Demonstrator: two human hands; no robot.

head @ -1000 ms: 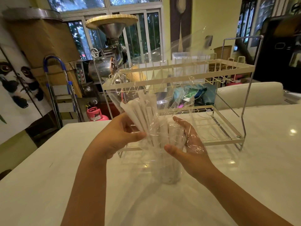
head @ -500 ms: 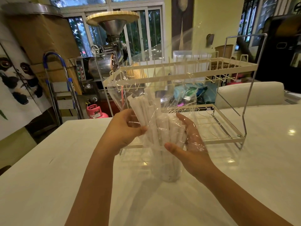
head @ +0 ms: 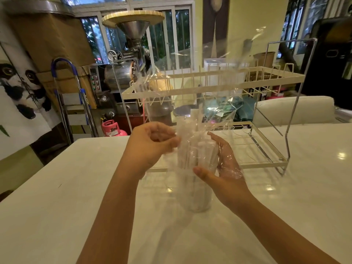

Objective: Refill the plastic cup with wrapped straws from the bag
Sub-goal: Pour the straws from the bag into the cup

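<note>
Head view: I see both hands over the white bench (head: 57, 216), working around a clear cup (head: 198, 195) that stands upright on it. The cup holds a bundle of wrapped straws (head: 192, 155), and the straws rise well above its rim. A clear bag (head: 190, 88) is draped over the straws and billows upward in front of the rack (head: 266, 79), its upper part loose and crinkled (the film blurs much of the bundle, so I cannot count straws or tell how deep they sit).

My left hand (head: 150, 145) is at the left side of the bundle, fingers (head: 171, 142) curled together with the thumb against them, pinched at the bag's edge near the straw tops; whether a straw is caught in that pinch too, I cannot tell. My right hand (head: 219, 164) cups the right side of the bundle just above the cup's rim, fingers spread apart and extended, thumb pointing left across the front, with film lying over the back of the fingers. It looks like a loose cradle, not a firm clamp.

The two-tier wire rack stands on the bench just behind the cup. Beyond the bench is a metal machine with a funnel (head: 133, 25) and a pink gas canister (head: 111, 127) on the floor.
</note>
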